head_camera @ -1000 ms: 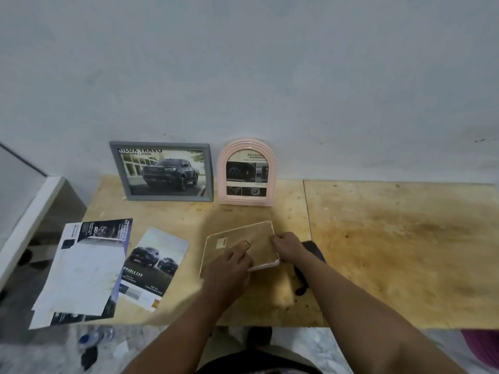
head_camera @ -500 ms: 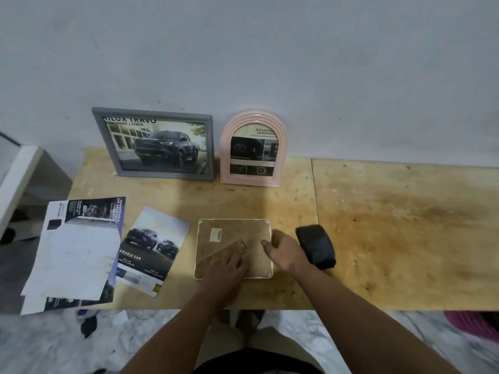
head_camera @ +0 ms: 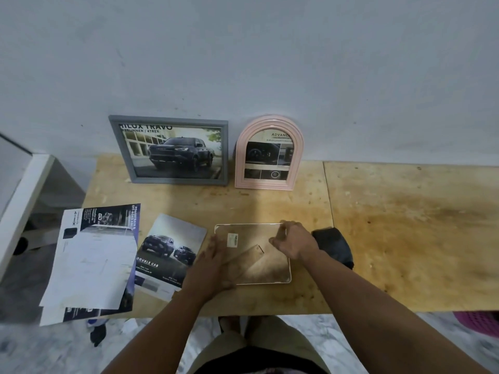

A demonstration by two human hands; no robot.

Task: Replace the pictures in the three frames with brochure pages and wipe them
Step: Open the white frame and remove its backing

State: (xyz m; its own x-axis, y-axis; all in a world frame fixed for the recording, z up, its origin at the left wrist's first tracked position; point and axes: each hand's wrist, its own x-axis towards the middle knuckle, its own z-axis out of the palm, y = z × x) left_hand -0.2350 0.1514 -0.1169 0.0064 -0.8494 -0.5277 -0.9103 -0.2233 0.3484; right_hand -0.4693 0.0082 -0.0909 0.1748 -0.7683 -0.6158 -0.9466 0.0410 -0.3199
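Both forearms reached up from 6 o'clock over the near edge of the table [head_camera: 405,238]. The left hand [head_camera: 213,263] lay flat, fingers straight and close together, pressing the left edge of the third frame [head_camera: 259,268], which lay face down near the table's front edge with its brown backing up. The right hand [head_camera: 294,241] hovered over that frame's 1 o'clock corner, fingers curled and thumb meeting them in a pinch at the backing's edge — what exactly they held, I could not tell. A black cloth [head_camera: 334,247] sat just beside the right wrist at 3 o'clock. At 9 o'clock of the frame a glossy brochure page [head_camera: 170,252] touched the left hand's side, and further left a stack of pages [head_camera: 91,260] overhung the table's left and front edges. At 12 o'clock, well apart, a grey frame [head_camera: 172,151] and a pink arched frame [head_camera: 270,153] stood leaning on the wall, each showing a brochure page. The right half of the table — worn, stained plywood with a seam — lay open from 1 to 4 o'clock.
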